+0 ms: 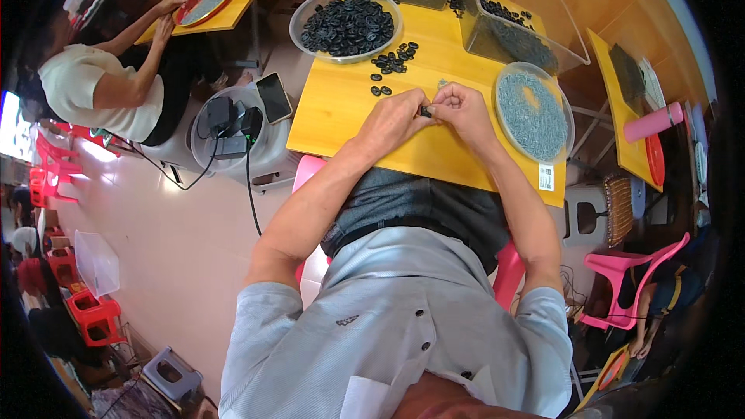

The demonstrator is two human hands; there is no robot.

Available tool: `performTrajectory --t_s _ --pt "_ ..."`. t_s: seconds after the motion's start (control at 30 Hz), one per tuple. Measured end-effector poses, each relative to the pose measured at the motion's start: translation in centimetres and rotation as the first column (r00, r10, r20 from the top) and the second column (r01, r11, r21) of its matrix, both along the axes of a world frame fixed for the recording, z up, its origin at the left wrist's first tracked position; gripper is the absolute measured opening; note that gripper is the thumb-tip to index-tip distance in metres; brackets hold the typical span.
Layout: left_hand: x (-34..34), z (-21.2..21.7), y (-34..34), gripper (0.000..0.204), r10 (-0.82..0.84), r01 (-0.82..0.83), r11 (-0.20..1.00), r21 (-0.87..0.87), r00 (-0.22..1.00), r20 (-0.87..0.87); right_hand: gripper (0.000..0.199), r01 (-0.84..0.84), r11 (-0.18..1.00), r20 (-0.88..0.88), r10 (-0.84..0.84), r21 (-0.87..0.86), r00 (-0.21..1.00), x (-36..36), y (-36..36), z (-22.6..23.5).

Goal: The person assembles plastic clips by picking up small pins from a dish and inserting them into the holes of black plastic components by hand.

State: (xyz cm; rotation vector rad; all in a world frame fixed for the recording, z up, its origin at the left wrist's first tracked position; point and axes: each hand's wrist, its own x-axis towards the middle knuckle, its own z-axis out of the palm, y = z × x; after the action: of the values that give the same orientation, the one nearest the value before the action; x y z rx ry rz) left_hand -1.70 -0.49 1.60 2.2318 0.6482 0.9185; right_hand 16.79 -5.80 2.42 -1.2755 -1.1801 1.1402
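My left hand [396,120] pinches a small black oval plastic part [425,112] above the near edge of the yellow table [334,116]. Close against it, my right hand [464,111] has thumb and fingertips pressed together at the part. Whatever those right fingertips hold is too small to make out. Ahead of my left hand lie several loose black oval parts [394,60]. Beyond them stands a clear round bowl [295,29] heaped with more of these black parts [347,25]. To the right of my hands, a round clear tray [570,128] holds many tiny grey metal pieces [531,120].
Clear bins [512,43] with black parts line the table's back. At left, a phone [274,98] and cabled black devices [221,114] rest on a stool-top container. Another person [109,85] works at a yellow table further left. A pink bottle [654,122] lies at the right.
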Motion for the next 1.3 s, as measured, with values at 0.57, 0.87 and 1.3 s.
performTrajectory --t_s 0.57,0.87,1.3 --pt "-0.1 0.7 -0.8 0.030 0.041 -0.051 0.997 -0.055 0.985 -0.166 0.010 -0.036 0.969 0.328 0.117 -0.245 0.938 2.3 1.3 3.7" --pt "0.2 -0.4 -0.5 0.027 -0.056 0.084 0.985 0.150 0.982 -0.178 0.017 0.047 0.975 0.228 -0.098 0.219 0.969 -1.5 9.0 6.9" --pt "0.2 -0.5 -0.4 0.027 -0.014 0.046 0.989 0.138 0.976 -0.219 0.018 -0.118 0.972 0.763 -0.080 0.201 0.642 -3.8 4.9 5.4"
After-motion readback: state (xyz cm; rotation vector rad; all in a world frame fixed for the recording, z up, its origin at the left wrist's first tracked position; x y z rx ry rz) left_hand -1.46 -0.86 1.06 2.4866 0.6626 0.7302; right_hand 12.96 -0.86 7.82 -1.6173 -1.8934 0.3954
